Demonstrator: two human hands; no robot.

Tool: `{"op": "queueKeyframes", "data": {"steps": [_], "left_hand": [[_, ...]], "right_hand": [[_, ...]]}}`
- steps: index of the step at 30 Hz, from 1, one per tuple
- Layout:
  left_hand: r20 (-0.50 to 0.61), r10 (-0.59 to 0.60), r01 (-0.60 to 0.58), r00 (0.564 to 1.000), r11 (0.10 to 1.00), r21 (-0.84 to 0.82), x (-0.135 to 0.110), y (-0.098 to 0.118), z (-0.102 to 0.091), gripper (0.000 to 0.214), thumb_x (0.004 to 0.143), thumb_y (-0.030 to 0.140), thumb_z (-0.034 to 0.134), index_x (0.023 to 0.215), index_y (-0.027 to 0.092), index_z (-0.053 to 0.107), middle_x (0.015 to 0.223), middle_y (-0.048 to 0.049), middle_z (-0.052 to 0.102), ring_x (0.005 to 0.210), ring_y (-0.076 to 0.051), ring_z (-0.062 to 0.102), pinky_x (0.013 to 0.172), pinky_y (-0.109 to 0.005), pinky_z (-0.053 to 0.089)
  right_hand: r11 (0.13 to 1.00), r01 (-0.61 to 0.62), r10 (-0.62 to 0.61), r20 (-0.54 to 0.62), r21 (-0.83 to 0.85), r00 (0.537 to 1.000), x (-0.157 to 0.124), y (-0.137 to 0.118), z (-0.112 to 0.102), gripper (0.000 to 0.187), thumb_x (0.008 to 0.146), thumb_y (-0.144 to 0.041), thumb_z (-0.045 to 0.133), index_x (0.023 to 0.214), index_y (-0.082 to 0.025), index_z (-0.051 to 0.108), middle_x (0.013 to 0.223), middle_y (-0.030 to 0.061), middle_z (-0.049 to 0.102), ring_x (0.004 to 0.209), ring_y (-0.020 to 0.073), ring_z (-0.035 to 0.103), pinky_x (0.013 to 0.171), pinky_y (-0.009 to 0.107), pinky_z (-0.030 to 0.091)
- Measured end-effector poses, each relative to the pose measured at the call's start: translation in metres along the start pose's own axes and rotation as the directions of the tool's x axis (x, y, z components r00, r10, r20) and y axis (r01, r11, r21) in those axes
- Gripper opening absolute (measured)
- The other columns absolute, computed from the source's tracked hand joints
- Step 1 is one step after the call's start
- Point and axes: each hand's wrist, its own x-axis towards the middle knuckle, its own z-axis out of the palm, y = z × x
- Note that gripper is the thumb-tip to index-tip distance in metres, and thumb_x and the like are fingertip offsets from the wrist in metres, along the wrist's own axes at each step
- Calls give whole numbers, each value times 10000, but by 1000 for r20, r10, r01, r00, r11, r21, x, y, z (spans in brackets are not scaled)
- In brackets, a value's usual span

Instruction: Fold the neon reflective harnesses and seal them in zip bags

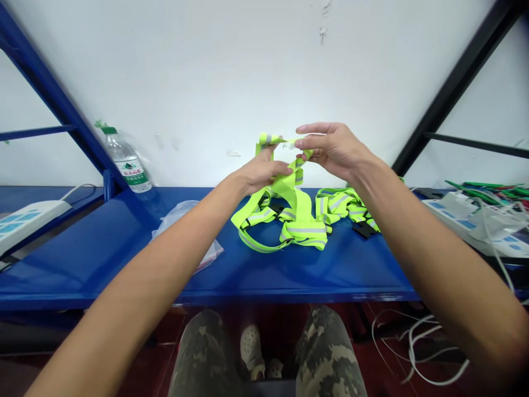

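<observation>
A neon-yellow strap harness with grey reflective stripes (303, 207) hangs from both hands, its lower loops lying on the blue table (256, 275). My left hand (264, 168) is closed on the straps, thumb pointing right. Opposite it, my right hand (326, 144) pinches the upper part of the same strap between thumb and fingers. A small whitish piece (288, 145) shows between the hands; I cannot make out what it is. Just right of the harness lies a second heap of matching reflective straps (341, 204) with a black buckle (363, 229), partly behind my right forearm.
Clear plastic bags (209, 256) lie under my left forearm. A water bottle (129, 162) leans by the wall at the back left. Power strips stand at the left (31, 218) and right (496, 226), the right one with plugs and cables. White cables (413, 347) hang below the table.
</observation>
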Motion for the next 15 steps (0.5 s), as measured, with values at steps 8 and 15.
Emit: {"op": "queueKeyframes", "data": {"steps": [8, 15], "left_hand": [[-58, 83, -90, 995, 988, -127, -2, 17, -8, 558, 749, 255, 670, 1285, 211, 521, 1138, -93, 688, 1053, -273, 659, 957, -454, 503], [-240, 55, -81, 969, 991, -103, 6, 19, -31, 329, 849, 371, 578, 1112, 174, 585, 1027, -101, 688, 1008, -246, 657, 877, -398, 540]], "right_hand": [[949, 19, 6, 77, -315, 997, -3, 5, -17, 377, 575, -312, 901, 896, -202, 736, 648, 25, 611, 663, 217, 613, 587, 382, 514], [863, 50, -1, 98, -503, 995, -8, 14, -26, 201, 618, -223, 840, 779, -191, 724, 629, 31, 615, 627, 203, 597, 622, 381, 512]]}}
